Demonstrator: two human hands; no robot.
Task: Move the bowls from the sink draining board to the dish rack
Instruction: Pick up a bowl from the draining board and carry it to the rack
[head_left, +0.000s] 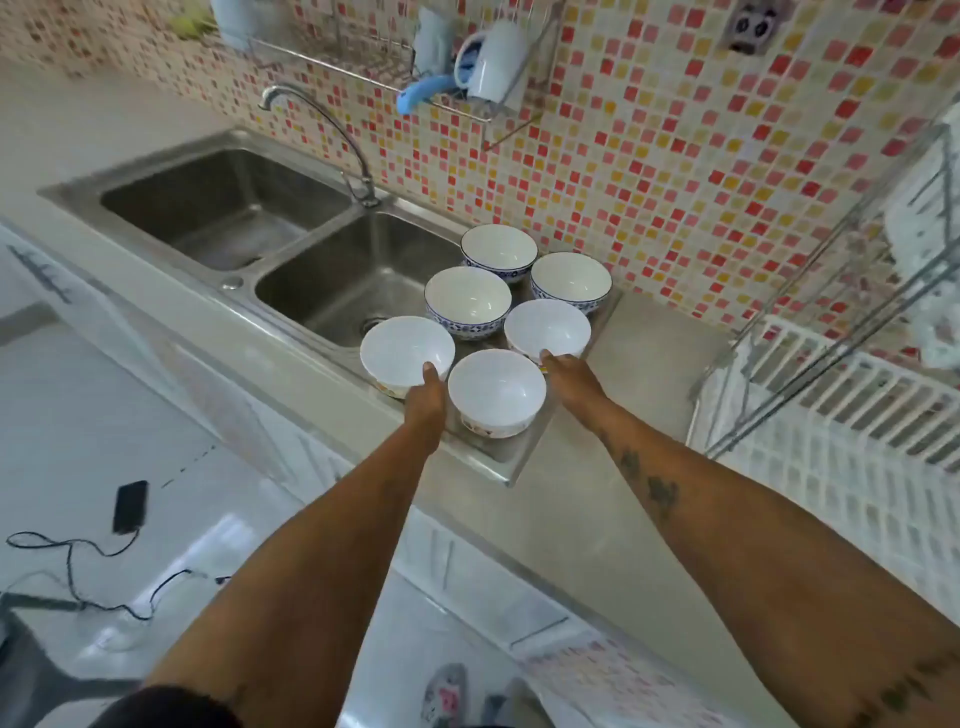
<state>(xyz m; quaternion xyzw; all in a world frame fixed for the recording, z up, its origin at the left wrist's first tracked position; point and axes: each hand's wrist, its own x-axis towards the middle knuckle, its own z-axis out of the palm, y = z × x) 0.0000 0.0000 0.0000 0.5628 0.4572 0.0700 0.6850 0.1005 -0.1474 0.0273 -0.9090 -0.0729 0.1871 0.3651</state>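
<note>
Several bowls stand upright on the steel draining board (514, 457) to the right of the sink. Three are plain white: a front left bowl (400, 345), a front middle bowl (493, 387) and a right bowl (548, 325). Three behind have blue patterned rims, the nearest blue-rimmed bowl (467, 296) in the middle. My left hand (426, 400) grips the near rim of the front left bowl, thumb over the edge. My right hand (569, 376) grips the near rim of the right white bowl. The white dish rack (841, 395) stands on the counter at the right.
A double steel sink (234, 208) with a curved tap (332, 135) lies to the left. A wall wire shelf (395, 67) holds a white mug above. The dish rack's metal frame (852, 291) rises over it. A phone (130, 506) with a cable lies on the floor.
</note>
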